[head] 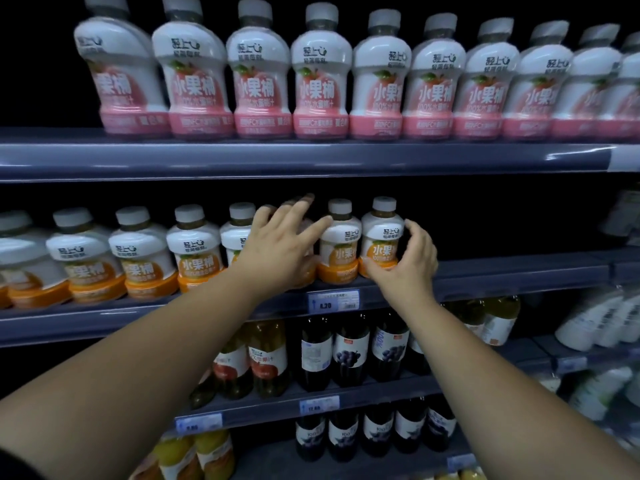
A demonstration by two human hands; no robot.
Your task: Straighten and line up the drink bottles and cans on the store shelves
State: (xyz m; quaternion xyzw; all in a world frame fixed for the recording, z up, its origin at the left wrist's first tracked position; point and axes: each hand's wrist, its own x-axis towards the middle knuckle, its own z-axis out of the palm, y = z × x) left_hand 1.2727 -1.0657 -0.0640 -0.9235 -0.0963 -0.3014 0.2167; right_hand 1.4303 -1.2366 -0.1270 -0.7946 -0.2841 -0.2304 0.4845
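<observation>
A row of white-and-orange juice bottles (197, 251) stands on the middle shelf (519, 271). My right hand (408, 261) curls around the rightmost orange bottle (381, 240), thumb low in front and fingers on its right side. My left hand (284, 244) lies with spread, straight fingers over a bottle it mostly hides, its fingertips touching the neighbouring orange bottle (339, 244). White-and-pink bottles (322, 77) fill the top shelf in a row.
To the right of the held bottle the middle shelf runs dark and bare. Below, dark grape juice bottles (349, 351) and apple juice bottles (266, 358) stand behind price tags (332, 301). White bottles (595, 323) sit on shelves at the far right.
</observation>
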